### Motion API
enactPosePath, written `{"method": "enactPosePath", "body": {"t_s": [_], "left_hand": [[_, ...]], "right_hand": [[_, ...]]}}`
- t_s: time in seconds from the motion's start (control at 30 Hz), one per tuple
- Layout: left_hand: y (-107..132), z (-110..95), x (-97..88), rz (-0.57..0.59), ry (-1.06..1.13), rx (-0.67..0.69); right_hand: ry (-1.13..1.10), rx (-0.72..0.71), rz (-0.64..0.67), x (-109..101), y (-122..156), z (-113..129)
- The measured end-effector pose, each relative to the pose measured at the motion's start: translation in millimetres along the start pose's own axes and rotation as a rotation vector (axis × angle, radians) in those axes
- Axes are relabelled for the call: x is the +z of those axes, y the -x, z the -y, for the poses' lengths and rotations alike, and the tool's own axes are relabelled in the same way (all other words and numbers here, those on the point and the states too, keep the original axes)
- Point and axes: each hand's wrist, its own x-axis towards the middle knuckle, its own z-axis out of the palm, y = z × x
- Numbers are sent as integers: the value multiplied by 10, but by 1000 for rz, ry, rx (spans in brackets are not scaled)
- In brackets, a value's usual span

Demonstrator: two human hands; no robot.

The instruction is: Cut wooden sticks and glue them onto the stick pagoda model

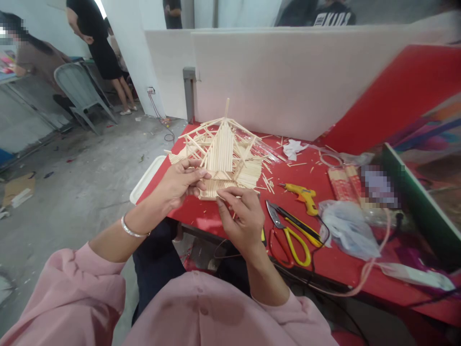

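Note:
A model built of thin wooden sticks (225,149) stands on the red table, with a peaked, slatted front, open roof frames and a thin stick pointing up at the top. My left hand (182,181) is closed at its front left, thumb and fingertips against the slatted front part (212,186). At the near edge of that same part, my right hand (243,211) pinches with thumb and forefinger. Any small loose stick between the fingertips is too small to make out. Fanned slats (252,173) spread out at the model's right side.
On the red table (201,218) lie a yellow glue gun (303,194), red-and-yellow-handled cutters (288,235), a black-and-yellow knife (298,226), a plastic bag (347,226) and loose stick pieces. White boards (281,81) stand behind. Other people are at the far left and beyond the boards.

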Motion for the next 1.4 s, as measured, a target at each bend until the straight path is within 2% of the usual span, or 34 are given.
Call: {"method": "enactPosePath", "body": {"t_s": [0.43,0.53,0.63,0.73,0.8,0.93,1.0,1.1,1.2,1.4], "left_hand": [[22,-7,-27,2,-14,10],[156,0,-105,-3,-49,71],[352,49,-179,-37,-77,207],[516,183,-154,-14,-96,239],[573,326,-53,42,-113,202],[525,680,237,231,-82,-43],[451,859,347,273,-46,-123],[356,1093,438,221,-25,-149],[309,1247,483,119,-6,-131],[283,1340,545,78,50,-140]], "right_hand": [[-21,13,-3,-8,34,1],[-8,24,-9,-46,55,-12],[31,56,-12,-141,124,-113],[130,166,16,-298,278,-283],[204,268,73,-429,431,-386],[371,438,207,-715,790,-511],[520,526,285,-858,964,-561],[730,638,396,-1042,1175,-656],[764,697,463,-1148,1287,-752],[755,731,613,-1154,1251,-821]]}}
